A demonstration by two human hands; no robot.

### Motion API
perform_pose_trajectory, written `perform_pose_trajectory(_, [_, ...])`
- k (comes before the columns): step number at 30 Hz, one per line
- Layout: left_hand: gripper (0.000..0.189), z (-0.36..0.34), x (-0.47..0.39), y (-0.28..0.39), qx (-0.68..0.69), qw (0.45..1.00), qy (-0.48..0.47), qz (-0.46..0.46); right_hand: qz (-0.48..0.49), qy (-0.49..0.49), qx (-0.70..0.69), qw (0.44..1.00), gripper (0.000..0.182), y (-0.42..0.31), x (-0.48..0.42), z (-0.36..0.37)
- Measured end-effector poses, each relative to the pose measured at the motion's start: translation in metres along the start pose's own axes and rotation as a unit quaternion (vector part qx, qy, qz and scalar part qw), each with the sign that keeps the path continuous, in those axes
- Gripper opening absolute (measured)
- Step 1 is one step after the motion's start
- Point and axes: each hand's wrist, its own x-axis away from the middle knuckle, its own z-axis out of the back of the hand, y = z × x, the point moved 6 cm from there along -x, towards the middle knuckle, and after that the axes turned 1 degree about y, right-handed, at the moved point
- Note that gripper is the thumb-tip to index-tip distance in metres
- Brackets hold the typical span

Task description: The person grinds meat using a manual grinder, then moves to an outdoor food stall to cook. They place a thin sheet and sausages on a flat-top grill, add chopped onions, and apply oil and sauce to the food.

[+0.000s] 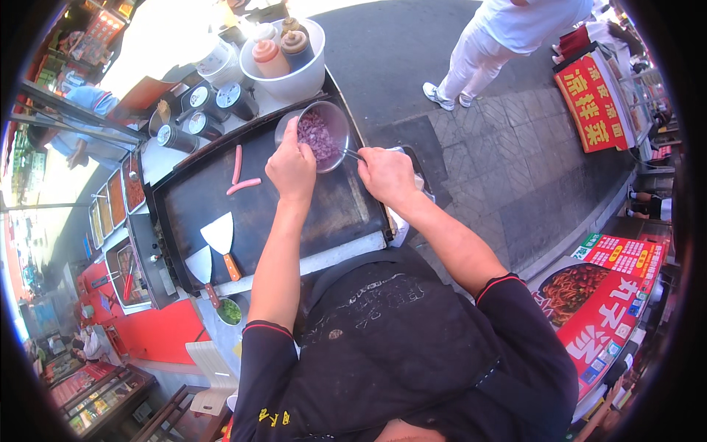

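Note:
My left hand point(291, 168) grips the rim of a stainless steel bowl point(343, 122), index finger stretched along its edge. The bowl is tilted above the far right part of a flat black griddle point(276, 232), and chopped red onion point(319, 138) lies in it. In my right hand point(389, 172) is the thin handle of a metal utensil point(354, 154) that reaches into the bowl; its head is hidden. Two pink sausages point(237, 164) rest on the griddle left of my left hand. Nearer me lie a scraper with an orange handle point(231, 267) and another scraper point(200, 264).
Beyond the griddle stand a white tub point(309, 77) of squeeze bottles and several dark shaker canisters point(236, 102). Sauce trays point(115, 196) line the left. A container of chopped greens point(229, 312) sits at the near left corner. A person in white point(480, 55) stands on the pavement.

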Motion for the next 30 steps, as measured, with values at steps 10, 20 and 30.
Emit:
perform_pose_trajectory(10, [0.055,-0.002,-0.005,-0.039,-0.076,0.996,0.014,0.033,-0.004,-0.082,-0.086,0.993,0.037,0.008,-0.023,0.001])
perform_pose_trajectory(20, [0.055,0.011,0.006,-0.057,-0.130,0.987,0.013,0.095,0.028,-0.020,-0.023,0.999,0.025,0.023,-0.022,-0.015])
perform_pose_trajectory(30, [0.063,0.090,0.106,-0.134,0.479,0.737,0.116,0.462,0.010,-0.013,-0.046,0.999,0.039,0.015,-0.051,-0.011])
